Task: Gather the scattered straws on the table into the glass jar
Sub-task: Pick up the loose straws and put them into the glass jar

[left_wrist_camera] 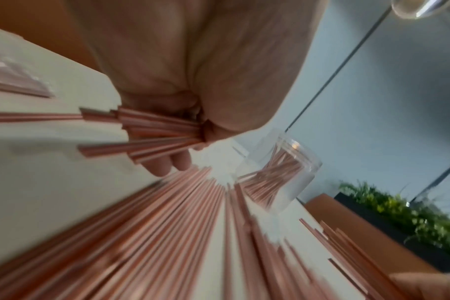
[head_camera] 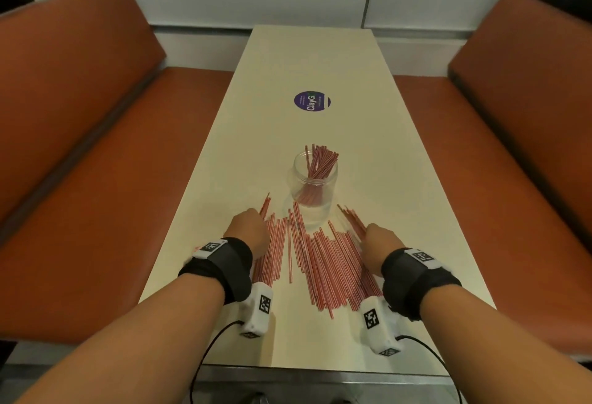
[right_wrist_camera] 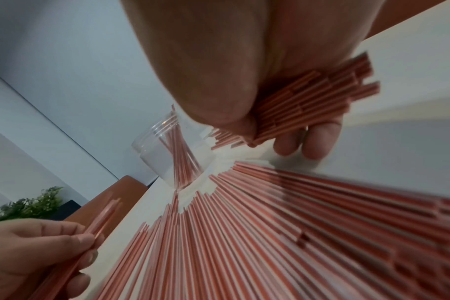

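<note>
- Worktop [head_camera: 320, 61]: long, narrow, cream; its far half is bare apart from a round purple sticker [head_camera: 312, 101] reading "ClayG".
- Near edge: a metal strip runs along it, with the straw pile stopping short of it.
- Side edges: the left hand [head_camera: 248, 230] sits close to the left edge; the right hand [head_camera: 379, 243] has more bare surface between it and the right edge.
- Glass jar [head_camera: 315, 186]: upright on the centre line, just beyond the loose pile, open-mouthed, already holding a sheaf of red-and-white straws that lean to the right above the rim.
- Scattered straws [head_camera: 323, 262]: a broad fan lying flat between the two hands, mostly lengthwise, the farthest tips touching or just beside the jar's base (contact not certain).
- Left hand: fingers [left_wrist_camera: 164, 166] curled round a small bundle of straws [left_wrist_camera: 152, 130], which pokes out past the knuckles toward the jar.
- Right hand: fingers [right_wrist_camera: 319, 140] and thumb closed on a thicker bundle [right_wrist_camera: 308, 105], raised slightly off the pile, to the right of the jar.
- Wrists: each carries a black strap with white marker blocks and a trailing black cable.
- Seating: orange-brown padded benches [head_camera: 80, 115] flank the worktop on both sides.
- Room: pale panelled wall beyond the far end; green foliage in dark planters behind the benches (clearer in the wrist views).
</note>
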The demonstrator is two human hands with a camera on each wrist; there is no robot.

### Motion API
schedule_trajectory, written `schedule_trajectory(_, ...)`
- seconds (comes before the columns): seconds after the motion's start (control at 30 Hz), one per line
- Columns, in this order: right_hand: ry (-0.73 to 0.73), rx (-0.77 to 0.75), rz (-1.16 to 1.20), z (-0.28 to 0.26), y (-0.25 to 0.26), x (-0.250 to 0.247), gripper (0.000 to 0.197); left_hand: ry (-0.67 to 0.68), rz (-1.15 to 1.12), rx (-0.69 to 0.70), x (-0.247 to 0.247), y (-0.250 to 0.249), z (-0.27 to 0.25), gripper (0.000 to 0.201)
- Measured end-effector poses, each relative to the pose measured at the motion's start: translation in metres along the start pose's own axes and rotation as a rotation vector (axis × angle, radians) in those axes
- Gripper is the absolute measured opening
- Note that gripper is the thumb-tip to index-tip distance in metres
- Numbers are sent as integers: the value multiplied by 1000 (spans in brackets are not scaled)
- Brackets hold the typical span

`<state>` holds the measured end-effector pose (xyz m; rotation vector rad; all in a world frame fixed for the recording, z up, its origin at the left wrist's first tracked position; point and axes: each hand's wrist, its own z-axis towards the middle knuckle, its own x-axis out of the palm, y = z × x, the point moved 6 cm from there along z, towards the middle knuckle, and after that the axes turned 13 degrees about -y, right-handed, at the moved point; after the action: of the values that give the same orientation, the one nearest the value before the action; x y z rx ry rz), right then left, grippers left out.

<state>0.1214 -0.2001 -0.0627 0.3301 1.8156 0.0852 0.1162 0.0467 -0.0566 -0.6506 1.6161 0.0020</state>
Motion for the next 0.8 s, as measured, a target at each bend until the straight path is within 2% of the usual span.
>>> schedule_trajectory(0.1, -30, 6, 79, 9, -2, -9, 27, -74, -277, -7, -15, -14, 16, 16)
schedule_trajectory(0.17, -36, 4, 148, 16, -2, -15, 27, -102, -599, -19, -30, -34, 30, 12)
schedule_trajectory(0.27, -49, 6, 249, 26, 0, -24, 27, -76, -1059, -33, -57, -82, 45, 13)
schedule_trajectory(0.33, -69, 13, 318, 31, 1, -28, 26, -48, -1257, 10, -74, -118, 49, 12)
schedule_trajectory(0.4, -107, 10, 383, 33, 0, -33, 28, -35, -1275, 102, -76, -146, 51, 16)
schedule_trajectory(0.47, -147, -18, 412, 34, -2, -37, 32, 3, -1160, 165, -62, -158, 52, 21)
schedule_trajectory(0.57, -168, -55, 450, 33, -7, -41, 33, 50, -993, 150, -35, -152, 52, 24)
schedule_trajectory(0.67, -156, -62, 510, 34, -11, -40, 32, 46, -943, 103, -25, -146, 52, 19)
schedule_trajectory(0.8, -123, -53, 641, 38, -6, -33, 28, 11, -811, 230, -35, -157, 50, 22)
